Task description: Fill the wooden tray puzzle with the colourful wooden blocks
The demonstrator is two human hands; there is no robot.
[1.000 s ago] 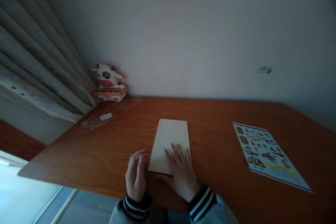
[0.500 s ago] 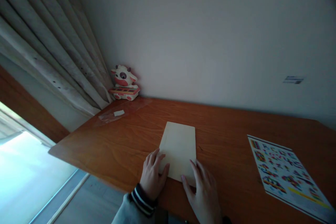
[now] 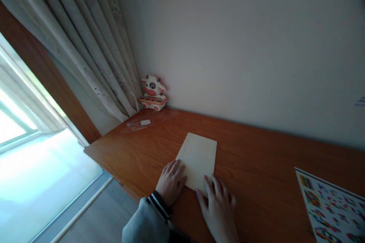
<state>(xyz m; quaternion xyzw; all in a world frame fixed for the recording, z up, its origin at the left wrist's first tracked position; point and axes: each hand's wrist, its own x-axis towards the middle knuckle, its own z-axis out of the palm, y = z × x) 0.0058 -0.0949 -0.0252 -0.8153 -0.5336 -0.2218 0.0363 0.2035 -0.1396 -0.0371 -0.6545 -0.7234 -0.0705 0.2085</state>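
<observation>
A blank cream-coloured rectangular board or sheet (image 3: 199,155) lies flat on the brown wooden table (image 3: 256,182) in front of me. My left hand (image 3: 171,182) rests at its near left corner, fingers stretched over the edge. At the near right corner is my right hand (image 3: 216,201), its fingers apart and the fingertips touching the sheet. Neither hand grasps it. What is on its underside is hidden.
A toy cow with a keyboard (image 3: 153,93) stands at the back left corner. Before it lies a clear plastic wrapper (image 3: 135,125) with a white label (image 3: 145,122). A colourful printed sheet (image 3: 333,209) lies at the right. A curtain (image 3: 94,53) hangs at the left.
The camera view has turned to the left, so the scene sits further right in the picture. Both hands stay at the cream sheet's near corners, with slight finger shifts.
</observation>
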